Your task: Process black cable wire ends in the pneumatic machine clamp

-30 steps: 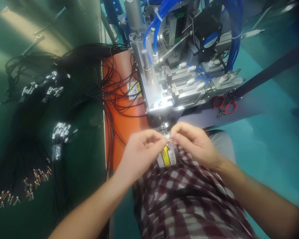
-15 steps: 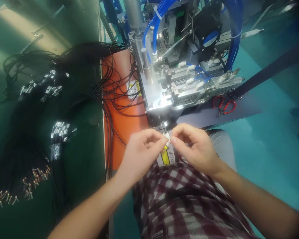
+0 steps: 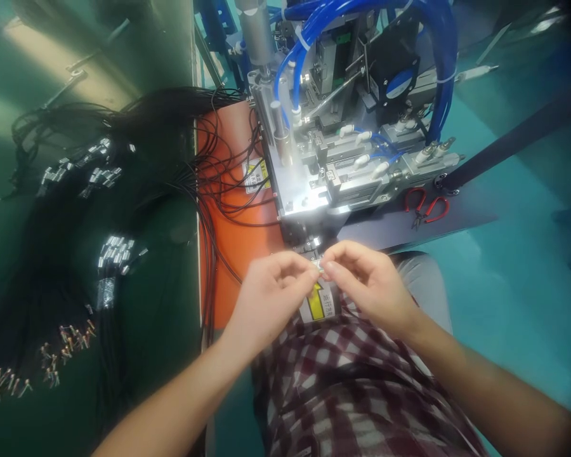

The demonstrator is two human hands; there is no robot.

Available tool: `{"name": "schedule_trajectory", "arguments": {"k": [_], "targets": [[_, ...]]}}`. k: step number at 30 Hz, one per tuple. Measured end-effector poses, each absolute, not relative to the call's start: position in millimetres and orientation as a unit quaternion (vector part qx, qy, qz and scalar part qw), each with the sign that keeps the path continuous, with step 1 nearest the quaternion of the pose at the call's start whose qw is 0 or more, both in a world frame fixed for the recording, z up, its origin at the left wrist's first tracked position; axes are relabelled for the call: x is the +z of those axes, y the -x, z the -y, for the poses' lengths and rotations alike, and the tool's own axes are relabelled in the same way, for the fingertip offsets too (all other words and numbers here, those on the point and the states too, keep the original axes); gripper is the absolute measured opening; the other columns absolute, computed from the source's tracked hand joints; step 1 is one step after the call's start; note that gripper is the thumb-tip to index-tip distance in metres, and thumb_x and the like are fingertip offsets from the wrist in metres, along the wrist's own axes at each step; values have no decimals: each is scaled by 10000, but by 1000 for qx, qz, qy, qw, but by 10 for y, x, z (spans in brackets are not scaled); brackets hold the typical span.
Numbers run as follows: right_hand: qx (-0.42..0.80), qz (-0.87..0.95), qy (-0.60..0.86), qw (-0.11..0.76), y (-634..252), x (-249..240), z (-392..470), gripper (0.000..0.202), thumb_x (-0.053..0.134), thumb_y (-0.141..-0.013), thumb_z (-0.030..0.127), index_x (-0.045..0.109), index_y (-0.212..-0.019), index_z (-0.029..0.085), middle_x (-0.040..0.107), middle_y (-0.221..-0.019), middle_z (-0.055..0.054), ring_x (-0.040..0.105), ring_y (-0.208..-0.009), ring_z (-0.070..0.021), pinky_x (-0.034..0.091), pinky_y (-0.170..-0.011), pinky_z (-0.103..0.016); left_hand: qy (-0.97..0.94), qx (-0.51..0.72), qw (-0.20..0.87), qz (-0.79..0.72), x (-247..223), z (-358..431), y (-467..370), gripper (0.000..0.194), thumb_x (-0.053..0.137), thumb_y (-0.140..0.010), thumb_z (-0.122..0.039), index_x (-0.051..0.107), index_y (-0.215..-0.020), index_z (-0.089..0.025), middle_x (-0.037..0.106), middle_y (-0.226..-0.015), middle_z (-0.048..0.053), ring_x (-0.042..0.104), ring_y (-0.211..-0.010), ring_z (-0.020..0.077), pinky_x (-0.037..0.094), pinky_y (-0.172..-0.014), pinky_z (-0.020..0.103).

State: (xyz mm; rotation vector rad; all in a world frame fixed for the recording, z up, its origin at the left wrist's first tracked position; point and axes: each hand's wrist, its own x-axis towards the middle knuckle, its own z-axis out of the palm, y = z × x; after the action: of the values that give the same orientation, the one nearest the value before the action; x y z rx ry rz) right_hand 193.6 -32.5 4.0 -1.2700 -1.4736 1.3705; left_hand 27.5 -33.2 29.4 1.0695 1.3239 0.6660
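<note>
My left hand (image 3: 280, 292) and my right hand (image 3: 368, 282) meet just in front of the machine, each closed in a pinch of thumb and forefinger. Between the fingertips shows a tiny pale piece (image 3: 319, 266), too small and covered to name. Below the fingers is a label with a yellow arrow (image 3: 316, 303) on a part close to my lap. Right beyond the fingertips lies the front metal end (image 3: 311, 242) of the machine.
A machine (image 3: 304, 197) with metal cylinders and blue air hoses (image 3: 445, 82) stands ahead. Black cables (image 3: 209, 222) cross the orange plate (image 3: 235, 266) at left. Cable bundles with silver ends (image 3: 117, 251) lie on the green surface. Red-handled pliers (image 3: 426, 208) rest at right.
My fingertips have come closer together, the right hand shifting slightly left and down. The pale piece between them shows a little differently. The whole view has shifted slightly.
</note>
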Motion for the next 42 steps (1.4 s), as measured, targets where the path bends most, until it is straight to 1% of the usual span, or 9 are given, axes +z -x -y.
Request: {"name": "schedule_trajectory", "arguments": {"k": [4,6,10,12,14,17,22,28,42], "targets": [[526,568,500,388,-1886,67,332,109,587,-865,224,595,-767,175,575,-670,14,504,-594,-117,393,-530,-240,-472,281,608,-573,299,337,-280,178,646,-818,-299,645,-760,-131,548,-590,-29,412,-463,36,318,-437,153],[521,567,503,392,-1887,75,318,126,579,-867,215,584,-748,175,552,-639,28,472,-557,-102,379,-504,-228,-500,277,588,-573,301,345,-277,170,628,-836,-301,655,-787,-140,588,-628,-14,476,-507,63,367,-470,171],[509,552,517,411,-1930,54,209,141,584,-856,205,573,-720,170,539,-607,36,452,-526,-89,370,-489,-214,-643,291,409,-579,260,334,-234,125,576,-882,-247,677,-891,-174,667,-819,20,602,-724,131,468,-643,226],[514,543,523,409,-1946,17,127,144,590,-845,201,573,-707,166,541,-601,33,452,-521,-89,372,-491,-214,-713,298,296,-562,204,297,-197,130,549,-896,-197,676,-917,-178,651,-889,31,601,-809,140,470,-716,241],[526,532,527,402,-1946,-35,48,143,599,-836,207,576,-702,163,548,-605,27,451,-522,-91,368,-493,-218,-754,301,238,-534,130,247,-157,155,520,-908,-155,667,-954,-175,630,-917,40,589,-850,143,470,-753,247],[546,507,534,400,-1923,-113,-34,152,610,-825,218,574,-690,158,537,-589,31,434,-510,-89,346,-479,-217,-773,304,224,-510,20,178,-108,189,501,-915,-120,650,-1021,-169,620,-898,38,582,-840,135,475,-748,238],[562,493,533,396,-1883,-169,-75,175,611,-823,230,570,-670,156,488,-552,52,405,-495,-81,328,-467,-211,-787,307,192,-500,-80,145,-62,254,477,-910,-86,678,-1047,-159,571,-824,28,567,-746,113,466,-654,203],[560,489,541,394,-1870,-191,-78,212,617,-825,262,548,-647,169,509,-571,40,420,-498,-88,358,-472,-217,-820,265,119,-494,-125,154,-47,304,465,-901,-94,681,-1102,-166,538,-882,45,559,-693,106,481,-603,214],[556,490,549,386,-1870,-219,-99,222,613,-833,279,540,-651,175,533,-585,25,461,-511,-93,407,-479,-208,-809,278,123,-502,-143,153,-63,310,484,-893,-78,678,-1108,-188,506,-859,33,546,-718,108,489,-597,214]]}}
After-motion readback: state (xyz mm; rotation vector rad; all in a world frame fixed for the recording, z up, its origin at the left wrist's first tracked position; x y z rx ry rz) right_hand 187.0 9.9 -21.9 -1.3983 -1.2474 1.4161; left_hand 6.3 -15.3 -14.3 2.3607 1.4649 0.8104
